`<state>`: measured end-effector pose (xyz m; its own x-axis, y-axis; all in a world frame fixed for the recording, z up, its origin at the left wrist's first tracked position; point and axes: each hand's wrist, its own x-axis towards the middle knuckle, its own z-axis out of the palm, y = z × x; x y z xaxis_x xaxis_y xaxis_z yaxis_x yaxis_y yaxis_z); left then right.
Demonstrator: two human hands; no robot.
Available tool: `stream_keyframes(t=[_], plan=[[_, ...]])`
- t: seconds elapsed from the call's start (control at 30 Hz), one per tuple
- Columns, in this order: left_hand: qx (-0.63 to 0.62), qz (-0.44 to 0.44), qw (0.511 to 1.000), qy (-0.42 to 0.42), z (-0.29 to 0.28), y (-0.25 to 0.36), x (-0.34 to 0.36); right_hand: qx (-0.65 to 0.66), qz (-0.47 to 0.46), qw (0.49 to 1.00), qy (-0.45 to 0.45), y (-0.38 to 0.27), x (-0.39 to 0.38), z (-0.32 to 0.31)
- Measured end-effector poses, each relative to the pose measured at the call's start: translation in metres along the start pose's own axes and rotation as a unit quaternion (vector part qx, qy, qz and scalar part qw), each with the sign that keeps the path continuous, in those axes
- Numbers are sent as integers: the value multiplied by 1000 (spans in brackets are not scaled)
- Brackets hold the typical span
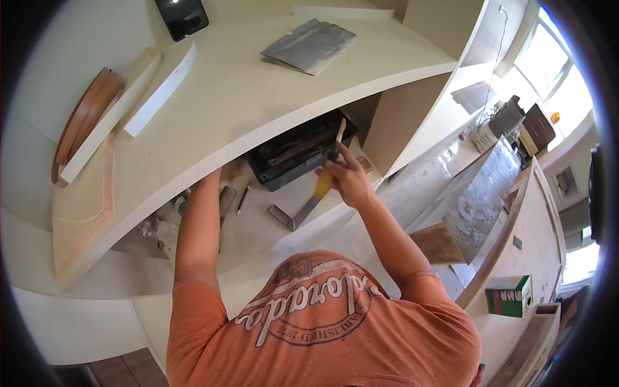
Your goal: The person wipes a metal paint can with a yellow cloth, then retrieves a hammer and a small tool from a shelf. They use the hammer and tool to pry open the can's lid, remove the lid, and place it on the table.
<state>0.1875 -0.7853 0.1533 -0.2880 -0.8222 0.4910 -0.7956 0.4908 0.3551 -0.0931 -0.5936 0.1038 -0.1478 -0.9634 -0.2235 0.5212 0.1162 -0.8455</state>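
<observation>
My right hand is at the near right corner of a black tool tray inside the open shelf. Its fingers are closed near a blurred yellow handle, from which a bent, L-shaped metal strip runs down to the left. A pale wooden stick rises just above the fingers; whether it is part of the held thing cannot be made out. Long dark tools lie in the tray. My left forearm reaches under the countertop edge, which hides the hand. A pencil lies between my arms.
On the curved countertop are grey sheets, pale strips, brown coiled edging and a black flat device. A vertical panel bounds the shelf on the right. Farther right stands a green-and-white container.
</observation>
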Motion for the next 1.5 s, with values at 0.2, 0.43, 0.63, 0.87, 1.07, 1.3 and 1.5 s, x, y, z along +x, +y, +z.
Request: stream_keyframes(t=[0.2,0.43,0.63,0.87,1.07,1.3,1.5], plan=[[-3,-40,999,6,-5,-11,-12,-91,12,996,6,6,88,54],[-18,-53,998,7,-1,-6,-23,-136,76,988,16,27,145,68],[-19,-65,998,19,-9,-15,-32,-399,-18,907,-133,-10,89,75],[-29,-66,997,14,-1,-8,-38,-719,-195,573,-342,96,0,15],[-28,-68,997,17,-2,-8,-37,-692,-316,573,-303,118,-6,-6],[-24,-70,997,12,0,-2,-27,-656,-356,573,-338,107,-6,-5],[-23,-80,996,12,0,-5,-31,-615,-423,590,-308,63,-6,28]])
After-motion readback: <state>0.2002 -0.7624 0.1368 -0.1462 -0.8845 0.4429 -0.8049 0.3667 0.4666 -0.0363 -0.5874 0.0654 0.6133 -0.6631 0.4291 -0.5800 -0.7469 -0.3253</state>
